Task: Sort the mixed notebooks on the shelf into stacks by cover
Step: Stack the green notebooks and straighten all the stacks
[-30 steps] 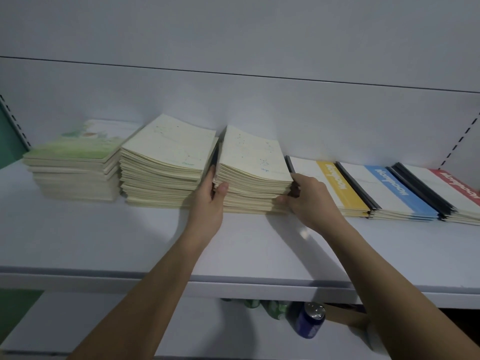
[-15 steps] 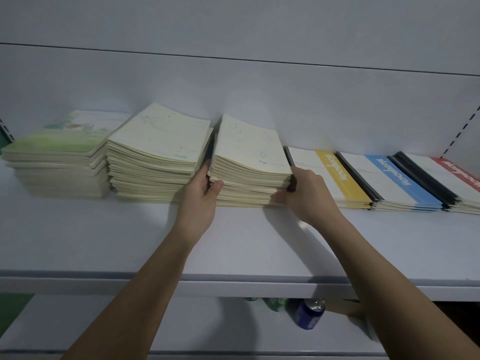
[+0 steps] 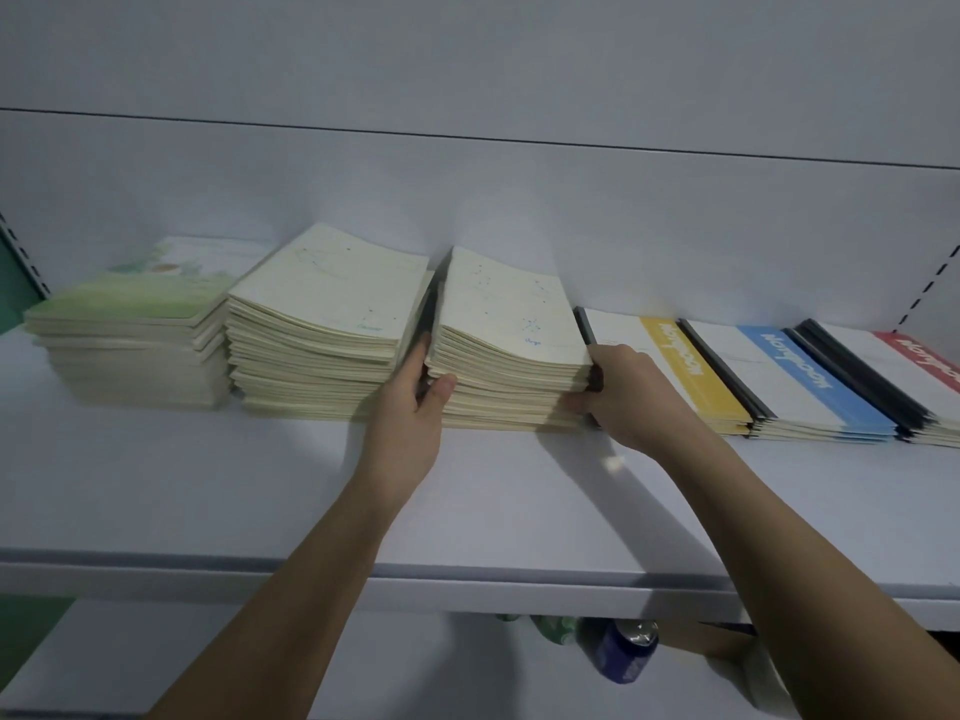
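Observation:
A tall stack of cream notebooks with blue star drawings (image 3: 511, 324) stands mid-shelf. My left hand (image 3: 410, 413) grips its left side, fingers tucked into the gap beside it and thumb on the front edges. My right hand (image 3: 631, 392) grips its right side, fingers behind the corner and thumb low on the front. Left of it stand a second cream stack (image 3: 322, 324) and a green-covered stack (image 3: 130, 324). To the right lie low stacks with a yellow band (image 3: 691, 371), a blue band (image 3: 810, 381) and a red band (image 3: 924, 356).
The white shelf board (image 3: 208, 491) has bare surface in front of the stacks, ending at a front edge. A white back wall rises close behind. Below the shelf a blue can (image 3: 626, 652) and some green items show.
Both hands keep their hold on the same cream stack. The view has shifted a little; the stack itself looks barely moved.

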